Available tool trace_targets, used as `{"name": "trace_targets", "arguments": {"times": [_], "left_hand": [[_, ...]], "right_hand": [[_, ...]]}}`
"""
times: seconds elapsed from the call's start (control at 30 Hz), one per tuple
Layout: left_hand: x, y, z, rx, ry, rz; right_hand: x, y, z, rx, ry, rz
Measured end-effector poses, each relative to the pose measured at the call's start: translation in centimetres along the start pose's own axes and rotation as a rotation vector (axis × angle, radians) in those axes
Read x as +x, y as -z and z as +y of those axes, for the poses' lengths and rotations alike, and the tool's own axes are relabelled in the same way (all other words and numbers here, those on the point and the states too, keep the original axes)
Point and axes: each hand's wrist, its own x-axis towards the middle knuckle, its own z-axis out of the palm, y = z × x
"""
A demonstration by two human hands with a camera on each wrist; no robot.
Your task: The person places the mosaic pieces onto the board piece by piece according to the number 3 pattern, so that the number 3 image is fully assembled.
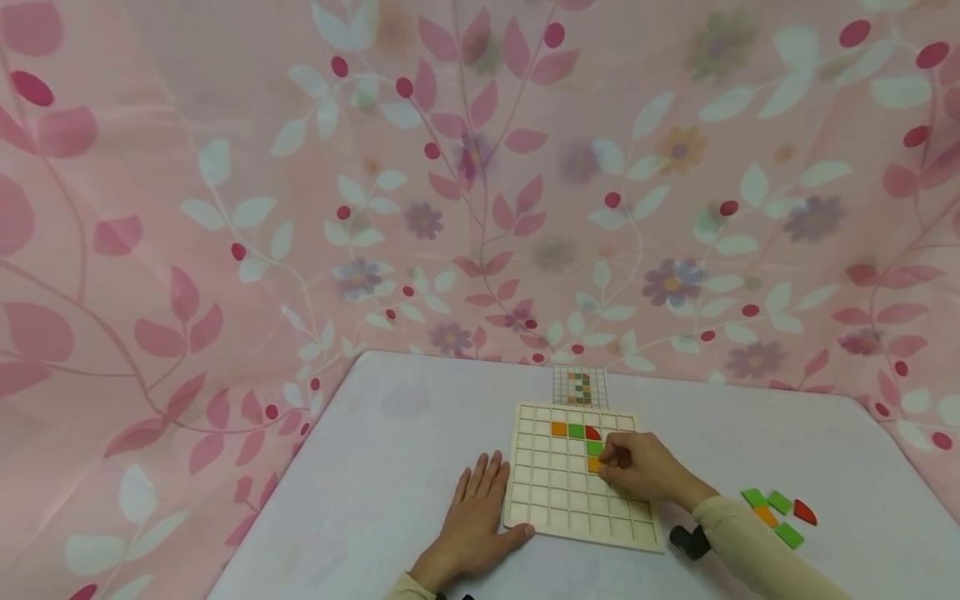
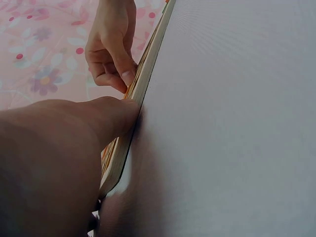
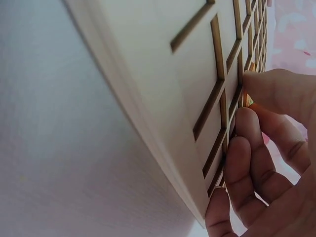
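Note:
A pale wooden grid board (image 1: 555, 500) lies on the table. Along an upper row sit an orange square tile (image 1: 559, 428), a green square tile (image 1: 576, 431) and a red quarter-round tile (image 1: 592, 433). Below the red one is another green tile (image 1: 595, 448), then a lower orange tile (image 1: 594, 465). My right hand (image 1: 648, 467) pinches that lower orange tile at its cell, thumb and forefinger together; the right wrist view shows only a sliver of it. My left hand (image 1: 474, 521) lies flat with fingers spread, its thumb (image 2: 116, 116) touching the board's near left corner.
Behind the board lies a small pattern card (image 1: 560, 387) with a printed grid. At right, beyond my right forearm, are loose tiles: several green ones (image 1: 790, 535), an orange one (image 1: 766, 517) and a red quarter-round (image 1: 805, 512). A floral curtain (image 1: 480, 208) hangs behind the table.

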Motion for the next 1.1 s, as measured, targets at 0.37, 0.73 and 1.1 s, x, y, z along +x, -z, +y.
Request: {"name": "trace_targets", "arguments": {"times": [0.37, 0.73, 1.1], "left_hand": [[0.0, -0.2, -0.2, 0.005, 0.005, 0.008], [0.2, -0.4, -0.2, -0.003, 0.005, 0.009], [0.1, -0.4, 0.0, -0.018, -0.009, 0.018]], "right_hand": [[0.3, -0.1, -0.5, 0.014, -0.007, 0.007], [0.4, -0.3, -0.9, 0.095, -0.154, 0.061], [0.2, -0.3, -1.1, 0.124, -0.2, 0.085]]}}
